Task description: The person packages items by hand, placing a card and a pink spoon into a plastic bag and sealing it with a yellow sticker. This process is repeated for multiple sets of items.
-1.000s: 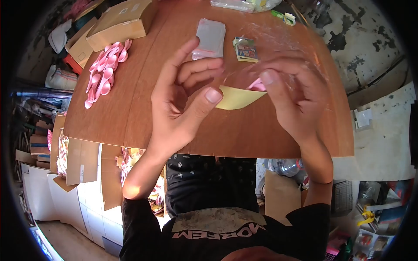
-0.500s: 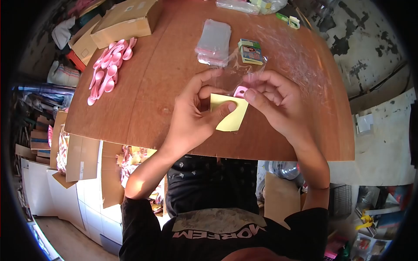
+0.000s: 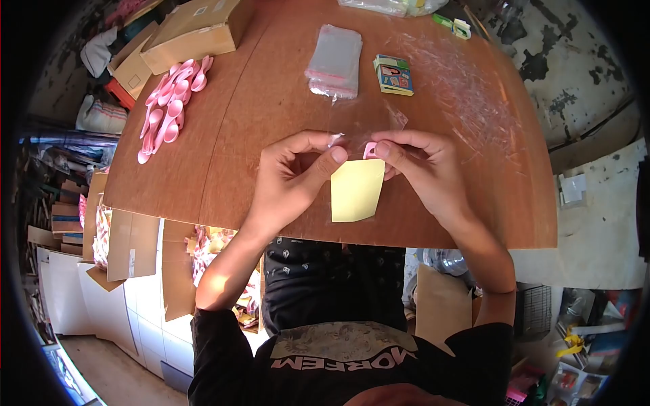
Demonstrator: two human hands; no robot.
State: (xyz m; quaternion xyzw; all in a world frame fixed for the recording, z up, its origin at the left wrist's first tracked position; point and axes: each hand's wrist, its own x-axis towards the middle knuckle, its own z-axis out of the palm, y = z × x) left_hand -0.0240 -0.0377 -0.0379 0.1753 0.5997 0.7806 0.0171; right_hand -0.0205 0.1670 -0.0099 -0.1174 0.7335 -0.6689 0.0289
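Between my hands is a clear plastic bag (image 3: 359, 128) with a pale yellow card (image 3: 355, 193) in its lower part. The end of a pink plastic handle (image 3: 370, 150) shows just above the card; the rest of that piece is hidden. My left hand (image 3: 298, 169) pinches the bag's left edge near its opening, thumb against forefinger. On the other side, my right hand (image 3: 426, 169) grips the bag's right edge, its thumb beside the pink handle. Beyond the hands lie a stack of clear bags (image 3: 335, 61) and a small stack of printed cards (image 3: 394, 74).
Pink spoons (image 3: 166, 105) lie in a pile at the table's left. Behind them stands a cardboard box (image 3: 196, 34). Crumpled clear film (image 3: 467, 95) spreads over the right side, with a green and white item (image 3: 453, 27) beyond. Open cartons (image 3: 132, 243) stand below the left edge.
My left thumb has left the yellow card and now pinches the bag's edge higher up. The card sits slightly lower, its face uncovered. The bag's upper part has flattened away from the printed cards.
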